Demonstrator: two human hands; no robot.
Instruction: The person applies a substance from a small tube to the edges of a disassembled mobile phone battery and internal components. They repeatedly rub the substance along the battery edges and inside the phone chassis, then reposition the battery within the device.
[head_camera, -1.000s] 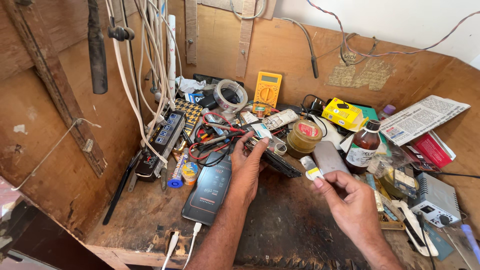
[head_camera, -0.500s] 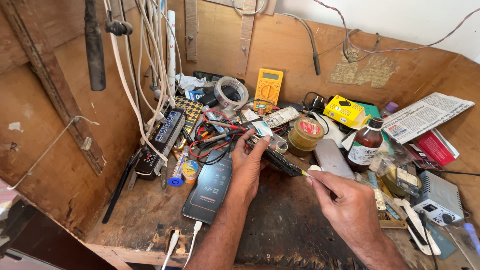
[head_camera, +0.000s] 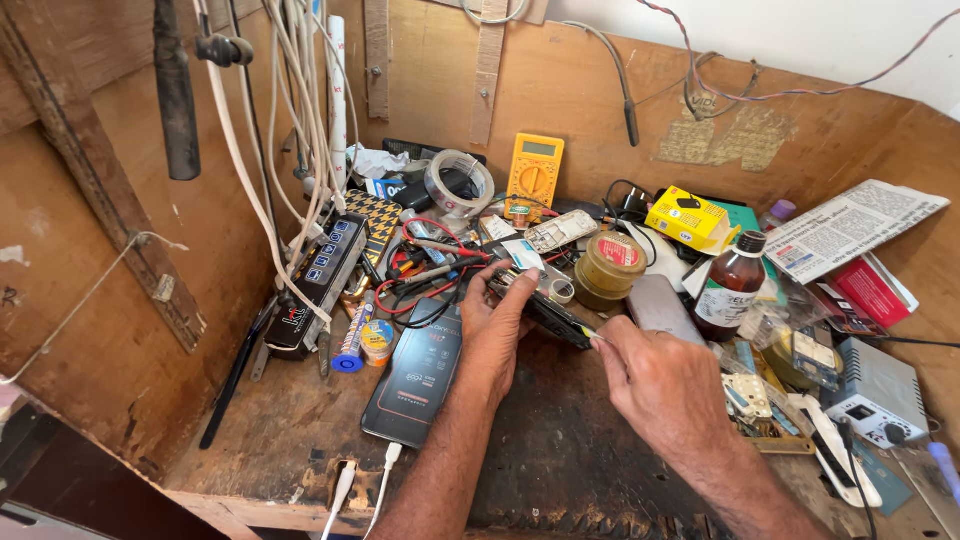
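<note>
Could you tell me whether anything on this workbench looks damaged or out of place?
Yes: the wooden bench top is chipped and splintered along its front edge, near the two white plugs. The back panel has a torn paper patch, and loose wires tangle around everything.

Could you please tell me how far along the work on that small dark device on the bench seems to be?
Done: the device lies opened, its insides showing. In hand: the left hand steadies it while the right hand puts a thin tool to its edge. Left: it is not closed up; a grey cover lies apart beside it.
</note>
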